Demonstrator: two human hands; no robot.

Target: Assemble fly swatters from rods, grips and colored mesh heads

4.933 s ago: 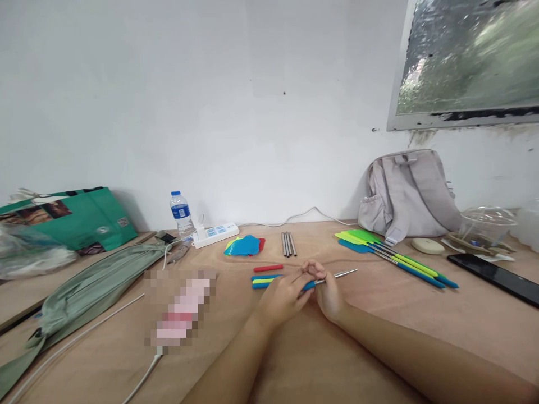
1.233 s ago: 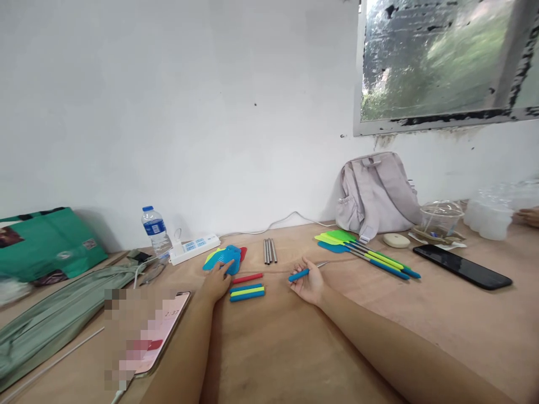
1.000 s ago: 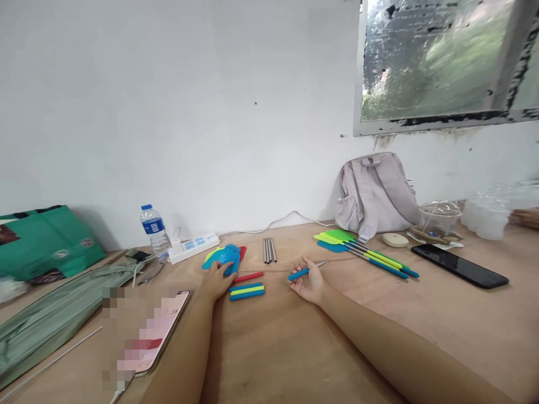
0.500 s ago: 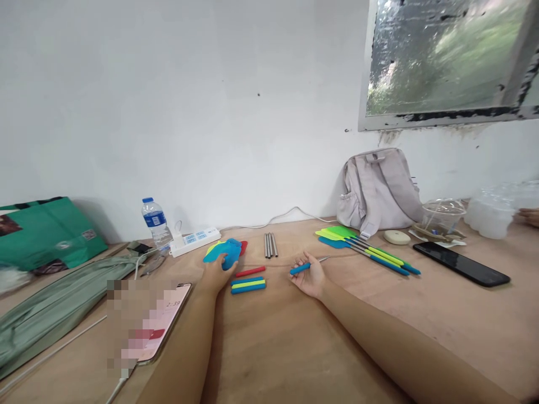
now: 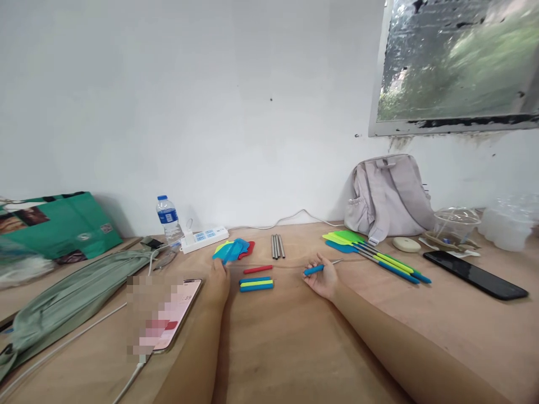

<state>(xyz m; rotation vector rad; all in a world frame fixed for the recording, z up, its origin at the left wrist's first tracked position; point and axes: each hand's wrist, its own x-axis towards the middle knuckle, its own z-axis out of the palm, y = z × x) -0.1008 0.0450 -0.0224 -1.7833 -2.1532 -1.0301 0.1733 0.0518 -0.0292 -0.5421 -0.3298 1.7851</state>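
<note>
Currently the grip of the right hand (image 5: 322, 278) is clamping a blue-handled metal rod (image 5: 313, 270), palm turned partly upward. The rod's long axis is running crosswise: its blue end is pointing left, its thin metal tip is slanting right and slightly away from the person. Across from it, the left hand (image 5: 219, 277) is touching the near edge of a blue flat piece (image 5: 231, 250); whether its fingers are pinching that edge I cannot tell, as they are too small and partly hidden. So the blue piece is lying to the left of the rod and a little farther off, on the blue end's side, the metal tip facing away from it; the left hand is clearly the nearer one. Beside that piece, a red piece (image 5: 248, 249) is showing on the right. Between the hands, a red tube (image 5: 258, 270) and a blue-and-yellow row of tubes (image 5: 256, 284) are lying crosswise on the counter (image 5: 273, 348), while bare metal rods (image 5: 278, 247) are pointing toward the wall beyond.
</note>
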